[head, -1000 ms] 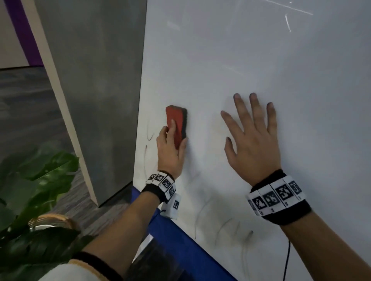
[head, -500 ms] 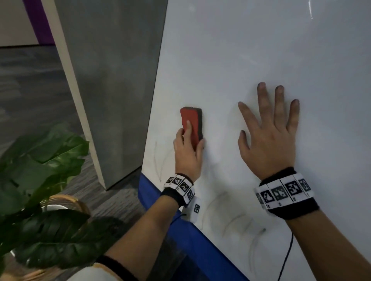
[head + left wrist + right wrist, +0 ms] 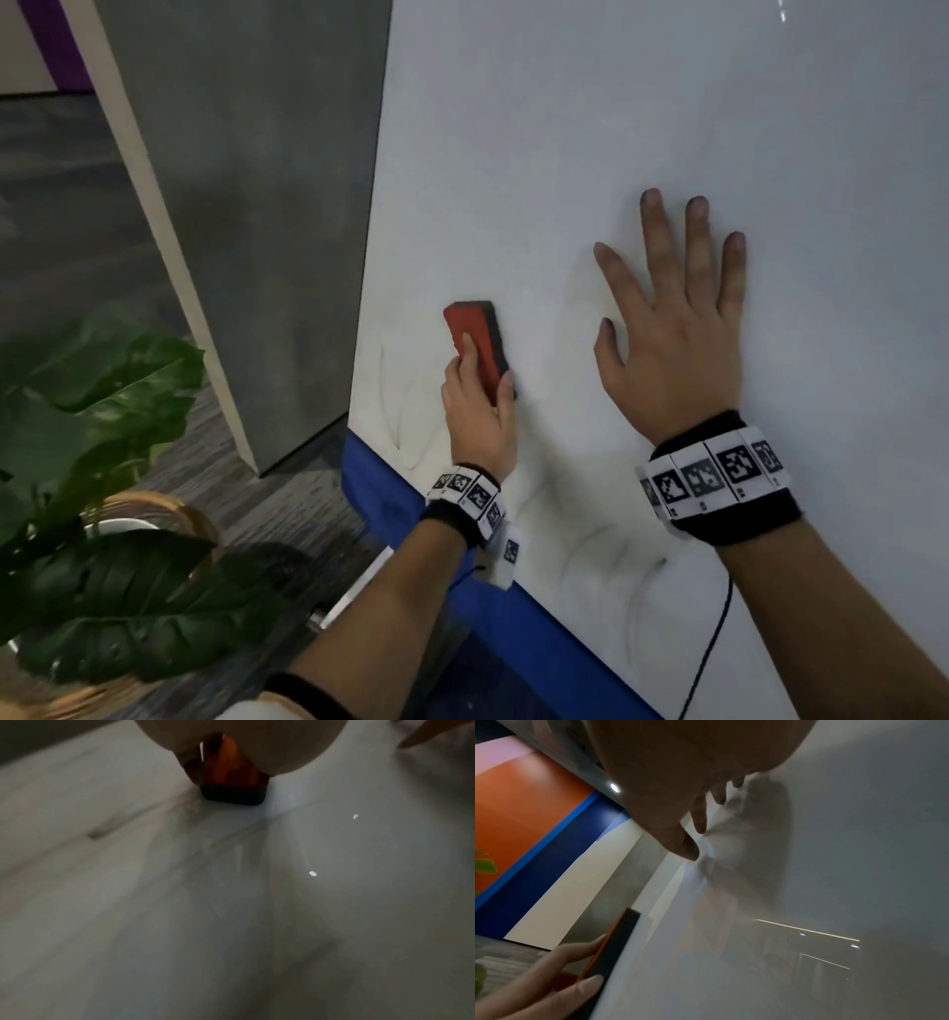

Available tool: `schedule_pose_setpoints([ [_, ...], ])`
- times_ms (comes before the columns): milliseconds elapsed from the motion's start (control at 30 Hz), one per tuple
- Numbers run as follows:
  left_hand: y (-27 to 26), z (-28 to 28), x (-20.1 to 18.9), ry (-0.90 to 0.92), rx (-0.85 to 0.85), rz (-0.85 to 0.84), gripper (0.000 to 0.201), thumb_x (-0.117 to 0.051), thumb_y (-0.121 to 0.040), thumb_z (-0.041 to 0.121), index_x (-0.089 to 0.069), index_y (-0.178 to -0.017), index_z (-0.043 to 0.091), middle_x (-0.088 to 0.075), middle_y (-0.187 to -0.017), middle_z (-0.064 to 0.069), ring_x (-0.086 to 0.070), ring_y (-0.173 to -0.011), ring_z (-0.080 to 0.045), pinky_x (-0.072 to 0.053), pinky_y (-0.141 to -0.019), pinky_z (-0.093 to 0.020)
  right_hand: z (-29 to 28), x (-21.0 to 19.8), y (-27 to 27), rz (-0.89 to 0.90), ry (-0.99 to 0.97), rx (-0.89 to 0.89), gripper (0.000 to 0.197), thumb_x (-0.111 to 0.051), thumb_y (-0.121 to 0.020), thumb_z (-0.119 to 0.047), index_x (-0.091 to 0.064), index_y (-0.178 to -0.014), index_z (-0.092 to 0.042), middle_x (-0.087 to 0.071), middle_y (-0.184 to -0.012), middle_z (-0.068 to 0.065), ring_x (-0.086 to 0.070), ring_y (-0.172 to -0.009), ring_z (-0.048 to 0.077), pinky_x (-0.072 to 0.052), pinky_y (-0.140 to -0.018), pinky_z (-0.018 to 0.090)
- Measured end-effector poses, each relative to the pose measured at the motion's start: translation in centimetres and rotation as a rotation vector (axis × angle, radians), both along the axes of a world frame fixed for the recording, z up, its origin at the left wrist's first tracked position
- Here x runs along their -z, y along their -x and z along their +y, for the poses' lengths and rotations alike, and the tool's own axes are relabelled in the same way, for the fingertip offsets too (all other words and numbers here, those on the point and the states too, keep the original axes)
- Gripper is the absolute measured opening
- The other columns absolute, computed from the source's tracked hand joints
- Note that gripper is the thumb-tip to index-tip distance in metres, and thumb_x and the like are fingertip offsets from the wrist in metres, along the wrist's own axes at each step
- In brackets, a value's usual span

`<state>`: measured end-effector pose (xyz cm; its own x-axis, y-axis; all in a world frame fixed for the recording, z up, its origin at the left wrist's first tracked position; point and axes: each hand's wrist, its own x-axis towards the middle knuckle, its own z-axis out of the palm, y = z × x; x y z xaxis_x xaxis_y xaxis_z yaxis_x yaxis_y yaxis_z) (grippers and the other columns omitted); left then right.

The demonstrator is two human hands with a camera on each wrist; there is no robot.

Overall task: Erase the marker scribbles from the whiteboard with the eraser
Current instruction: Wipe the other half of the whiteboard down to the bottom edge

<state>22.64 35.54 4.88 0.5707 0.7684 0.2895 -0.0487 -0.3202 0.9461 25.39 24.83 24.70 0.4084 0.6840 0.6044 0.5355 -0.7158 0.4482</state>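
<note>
Gripping the eraser (image 3: pixel 476 347) in our left hand (image 3: pixel 475 411), its long axis upright against the whiteboard (image 3: pixel 590 154), we see faint scribbles (image 3: pixel 606 555) below and left of it, nearer this hand than our right hand (image 3: pixel 672 349), which lies flat, fingers spread.

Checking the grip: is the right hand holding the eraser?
No, the left hand holds the eraser; the right hand lies flat on the whiteboard.

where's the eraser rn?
Head view: the eraser is pressed on the whiteboard near its lower-left corner, gripped by the left hand, left of the flat right hand.
</note>
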Motion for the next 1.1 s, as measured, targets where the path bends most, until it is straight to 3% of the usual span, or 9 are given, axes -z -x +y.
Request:
schedule_pose_setpoints([
  [100, -1.2, 4.6, 2.8, 0.187, -0.126, 0.102, 0.067, -0.051, -0.104, 0.026, -0.016, -0.160, 0.013, -0.047, -0.142, -0.019, -0.049, -0.125, -0.035, -0.041, -0.109, -0.042, -0.4, 0.2, -0.2, 0.011, 0.028, 0.010, 0.064, -0.057, -0.090, -0.017, -0.040, -0.152, -0.020, -0.010, -0.169, 0.014, -0.006, -0.156, 0.039, 0.006, -0.125, 0.052],
  [233, -2.7, 7.8, 3.4, 0.507, -0.284, 0.288, 0.063, -0.043, -0.107, 0.028, -0.015, -0.161, 0.015, -0.048, -0.142, -0.024, -0.051, -0.126, -0.044, -0.041, -0.104, -0.044, -0.3, 0.8, 0.3, 0.020, 0.012, 0.031, 0.064, -0.057, -0.090, -0.018, -0.041, -0.152, -0.020, -0.011, -0.169, 0.013, -0.007, -0.156, 0.039, 0.003, -0.125, 0.053],
  [433, -2.2, 7.3, 5.0, 0.236, -0.168, 0.078, 0.065, -0.047, -0.105, 0.025, -0.016, -0.160, 0.012, -0.045, -0.145, -0.014, -0.045, -0.129, -0.022, -0.035, -0.114, -0.032, 1.0, 2.4, 0.7, 0.017, -0.062, 0.051, 0.063, -0.058, -0.089, -0.020, -0.044, -0.150, -0.024, -0.014, -0.168, 0.015, -0.010, -0.154, 0.042, 0.001, -0.125, 0.055],
  [600, -2.0, 10.1, 14.0, 0.832, -0.165, 0.414, 0.063, -0.046, -0.106, 0.019, -0.015, -0.160, 0.010, -0.044, -0.151, -0.024, -0.048, -0.134, -0.043, -0.039, -0.114, -0.043, 0.5, 3.5, 0.0, -0.049, -0.060, 0.037, 0.065, -0.057, -0.090, -0.019, -0.042, -0.152, -0.024, -0.017, -0.168, 0.015, -0.013, -0.154, 0.042, 0.002, -0.125, 0.052],
  [667, -2.0, 8.9, 15.8, 0.922, -0.141, 0.484, 0.062, -0.044, -0.106, 0.024, -0.014, -0.160, 0.014, -0.047, -0.146, -0.028, -0.051, -0.129, -0.045, -0.042, -0.111, -0.046, 0.3, 3.9, 0.0, -0.063, -0.048, 0.036, 0.064, -0.057, -0.090, -0.019, -0.041, -0.153, -0.023, -0.018, -0.167, 0.015, -0.014, -0.154, 0.042, 0.003, -0.125, 0.051],
  [767, -2.0, 8.3, 13.2, 0.814, -0.161, 0.418, 0.060, -0.043, -0.107, 0.026, -0.018, -0.159, 0.013, -0.048, -0.146, -0.027, -0.051, -0.129, -0.044, -0.042, -0.110, -0.042, 0.0, 4.2, 0.0, -0.057, -0.041, 0.026, 0.062, -0.056, -0.091, -0.020, -0.042, -0.152, -0.023, -0.020, -0.167, 0.015, -0.016, -0.153, 0.043, 0.004, -0.126, 0.049],
  [867, -1.8, 7.8, 7.0, 0.443, -0.145, 0.110, 0.062, -0.048, -0.105, 0.029, -0.021, -0.159, 0.013, -0.046, -0.147, -0.012, -0.048, -0.134, -0.028, -0.039, -0.115, -0.033, 0.2, 4.4, -0.2, -0.061, -0.066, 0.019, 0.061, -0.056, -0.092, -0.021, -0.044, -0.151, -0.023, -0.022, -0.166, 0.016, -0.018, -0.153, 0.043, 0.003, -0.126, 0.049],
  [967, -1.6, 6.3, 3.7, 0.160, -0.053, -0.061, 0.067, -0.052, -0.103, 0.029, -0.018, -0.160, 0.019, -0.039, -0.132, 0.006, -0.042, -0.122, -0.003, -0.033, -0.107, -0.005, 0.5, 4.7, -0.1, -0.062, -0.103, 0.018, 0.060, -0.057, -0.091, -0.021, -0.045, -0.150, -0.022, -0.023, -0.166, 0.016, -0.019, -0.152, 0.044, 0.002, -0.125, 0.050],
  [1100, -2.0, 6.6, 7.7, 0.344, -0.162, -0.006, 0.065, -0.050, -0.105, 0.029, -0.016, -0.160, 0.024, -0.039, -0.130, -0.006, -0.050, -0.119, -0.021, -0.039, -0.103, -0.020, 0.5, 4.8, -0.1, -0.048, -0.094, 0.024, 0.062, -0.058, -0.090, -0.019, -0.045, -0.150, -0.022, -0.023, -0.166, 0.017, -0.019, -0.152, 0.044, 0.001, -0.125, 0.050],
])
